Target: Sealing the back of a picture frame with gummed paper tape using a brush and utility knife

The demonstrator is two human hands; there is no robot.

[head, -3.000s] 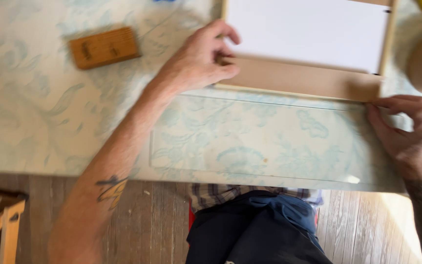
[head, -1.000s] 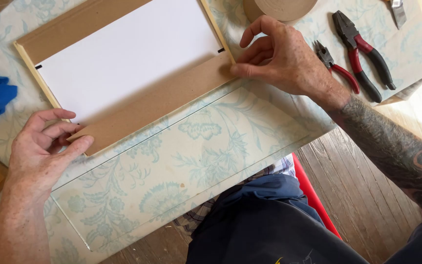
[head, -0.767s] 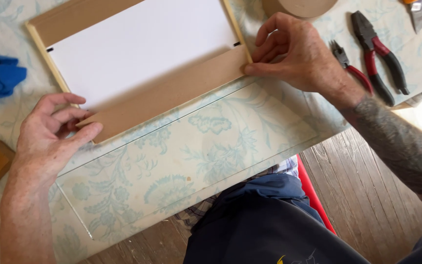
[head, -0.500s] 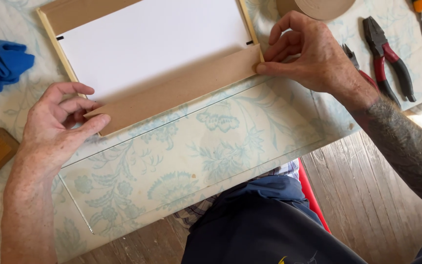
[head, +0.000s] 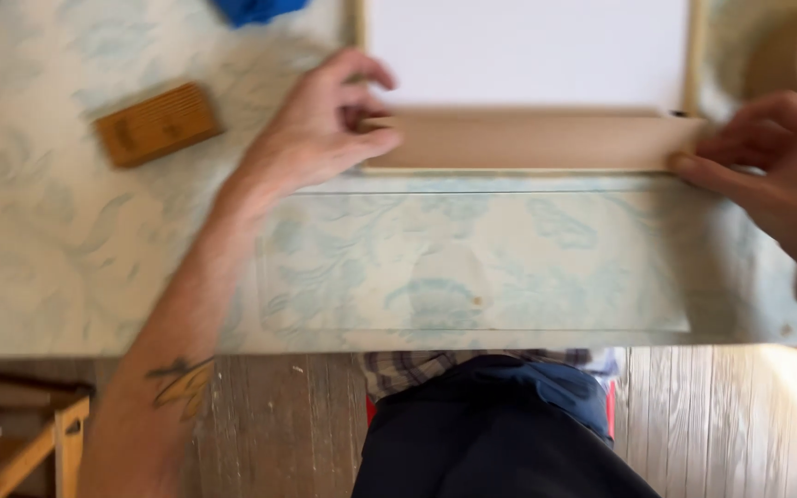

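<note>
Room: a wooden plank floor point(head: 260, 424) is seen below the worktop edge, with part of a light wooden stand point(head: 57, 443) at the lower left; warm light falls in from the right.
Surface: the worktop point(head: 66, 249) is covered with a pale cloth printed with a blue-green floral pattern.
Clear sheet: a transparent pane point(head: 472, 267) lies flat on the cloth, just in front of the frame; its edges are faintly made out.
Frame: a light wooden picture frame point(head: 694, 55) lies at the far middle of the worktop, back up, with a white board point(head: 528, 46) set inside it and a tan strip of card point(head: 528, 140) across its near side.
Left hand: the left hand point(head: 320, 129) is laid on the left end of the tan strip, fingers point(head: 362, 148) curled and pressed down on it, thumb tucked against the frame corner.
Right hand: the right hand point(head: 777, 166) is held at the right end, a fingertip pressed on the strip's corner, the other fingers loosely bent; nothing is pinched.
Step in hand: the strip appears to be squared and held flat in the frame from both ends.
Next move: even pressure at both corners would likely be called for, so that the strip does not skew or lift.
Other things: a small brown wooden block point(head: 154, 123) lies well left of the frame, and a blue cloth point(head: 255, 9) is seen at the top edge.
</note>
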